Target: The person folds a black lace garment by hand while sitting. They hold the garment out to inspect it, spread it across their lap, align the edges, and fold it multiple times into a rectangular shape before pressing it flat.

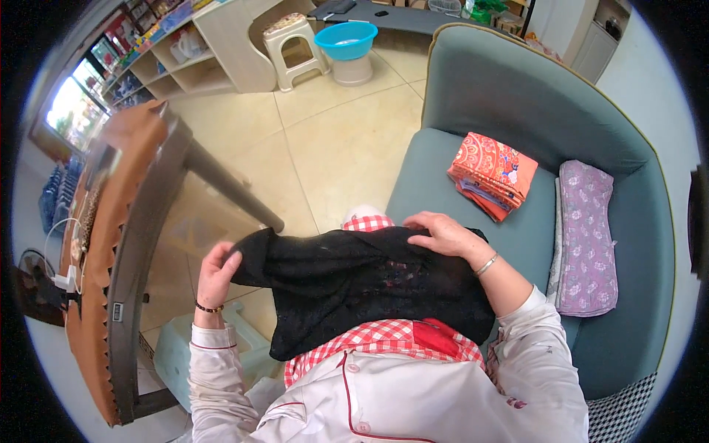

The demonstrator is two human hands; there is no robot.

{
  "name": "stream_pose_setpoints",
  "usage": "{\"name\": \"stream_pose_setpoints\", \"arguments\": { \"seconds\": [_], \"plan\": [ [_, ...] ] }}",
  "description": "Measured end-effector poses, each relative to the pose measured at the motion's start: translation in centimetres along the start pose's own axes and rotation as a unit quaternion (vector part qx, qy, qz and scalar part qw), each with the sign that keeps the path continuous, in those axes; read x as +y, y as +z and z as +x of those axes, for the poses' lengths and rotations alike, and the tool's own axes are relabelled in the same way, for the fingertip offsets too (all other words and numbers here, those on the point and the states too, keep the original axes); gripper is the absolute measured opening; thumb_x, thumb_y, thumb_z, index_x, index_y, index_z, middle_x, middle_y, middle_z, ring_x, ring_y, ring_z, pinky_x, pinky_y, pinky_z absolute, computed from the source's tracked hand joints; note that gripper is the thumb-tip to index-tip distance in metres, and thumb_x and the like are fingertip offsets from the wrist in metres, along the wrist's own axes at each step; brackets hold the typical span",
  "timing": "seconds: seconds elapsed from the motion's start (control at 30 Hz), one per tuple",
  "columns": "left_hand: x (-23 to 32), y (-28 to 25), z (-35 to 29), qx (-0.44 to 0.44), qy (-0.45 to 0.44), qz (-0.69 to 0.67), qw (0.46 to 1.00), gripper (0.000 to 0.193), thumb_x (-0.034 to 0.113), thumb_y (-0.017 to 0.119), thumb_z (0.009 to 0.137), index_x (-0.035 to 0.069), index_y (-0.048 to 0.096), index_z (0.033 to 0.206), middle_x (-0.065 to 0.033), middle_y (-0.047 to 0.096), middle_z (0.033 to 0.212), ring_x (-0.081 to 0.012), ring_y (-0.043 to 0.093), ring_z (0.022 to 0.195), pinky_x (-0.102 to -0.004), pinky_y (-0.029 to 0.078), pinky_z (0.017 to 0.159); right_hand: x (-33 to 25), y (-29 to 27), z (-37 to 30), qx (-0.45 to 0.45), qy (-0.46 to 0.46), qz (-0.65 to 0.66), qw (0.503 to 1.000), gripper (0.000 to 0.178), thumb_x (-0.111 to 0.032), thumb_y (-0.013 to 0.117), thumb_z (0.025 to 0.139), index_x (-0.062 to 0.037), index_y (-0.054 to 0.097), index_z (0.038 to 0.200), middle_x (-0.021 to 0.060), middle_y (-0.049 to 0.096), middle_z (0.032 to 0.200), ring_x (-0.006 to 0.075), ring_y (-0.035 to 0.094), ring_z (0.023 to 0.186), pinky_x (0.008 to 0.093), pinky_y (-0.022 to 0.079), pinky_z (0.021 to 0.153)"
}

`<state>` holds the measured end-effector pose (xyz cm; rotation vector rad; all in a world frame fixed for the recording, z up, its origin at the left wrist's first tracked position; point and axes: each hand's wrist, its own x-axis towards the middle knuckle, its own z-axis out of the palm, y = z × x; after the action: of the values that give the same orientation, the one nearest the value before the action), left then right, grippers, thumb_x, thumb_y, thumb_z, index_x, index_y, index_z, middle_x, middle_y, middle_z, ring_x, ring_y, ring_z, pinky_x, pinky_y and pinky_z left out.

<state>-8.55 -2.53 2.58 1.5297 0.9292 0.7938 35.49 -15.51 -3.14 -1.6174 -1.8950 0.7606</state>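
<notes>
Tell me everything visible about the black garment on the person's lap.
The black garment looks like thin, lacy, slightly sheer fabric. It lies spread and rumpled across the lap, over a red-and-white checked apron. The left hand pinches its left edge, and the right hand presses flat on its upper right part.

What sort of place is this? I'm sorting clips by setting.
Probably a small shop's living corner: a teal sofa with folded cloths, tiled floor, and stocked shelves by the window.
</notes>
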Motion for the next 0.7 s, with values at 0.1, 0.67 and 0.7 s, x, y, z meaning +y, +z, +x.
{"name": "stream_pose_setpoints", "arguments": {
  "seconds": [0.1,0.67,0.7],
  "plan": [
    [0.6,0.3,-0.2,-0.011,0.007,0.005,1.0,0.015,0.011,0.061,0.09,0.002,0.058,0.101,0.002,0.062,0.092,-0.0055,0.054,0.083,-0.0201,0.044,0.077,-1.0,0.0,0.7,-0.08,0.04,0.002,0.996,0.029,-0.022,0.064,0.083,-0.0073,0.061,0.109,0.0158,0.063,0.096,0.0329,0.06,0.094,0.0396,0.048,0.083],
    [14.6,0.8,2.0,0.138,0.285,0.273,0.908,0.011,0.004,0.066,0.08,-0.001,0.062,0.089,-0.0004,0.056,0.075,-0.0088,0.052,0.071,-0.0229,0.042,0.066,-11.6,-15.5,2.2,0.299,-0.192,-0.205,0.912,0.01,-0.01,0.061,0.085,-0.0053,0.062,0.094,0.0143,0.063,0.083,0.0343,0.062,0.074,0.0382,0.051,0.063],
    [16.3,0.5,2.0,0.167,0.294,0.283,0.898,0.011,0.003,0.065,0.082,-0.001,0.061,0.091,0.0002,0.058,0.081,-0.0087,0.053,0.075,-0.0224,0.043,0.069,-13.1,-16.8,2.9,0.317,-0.209,-0.224,0.898,0.011,-0.01,0.061,0.085,-0.005,0.062,0.095,0.0148,0.064,0.084,0.0341,0.063,0.075,0.0375,0.051,0.064]
  ]
}}
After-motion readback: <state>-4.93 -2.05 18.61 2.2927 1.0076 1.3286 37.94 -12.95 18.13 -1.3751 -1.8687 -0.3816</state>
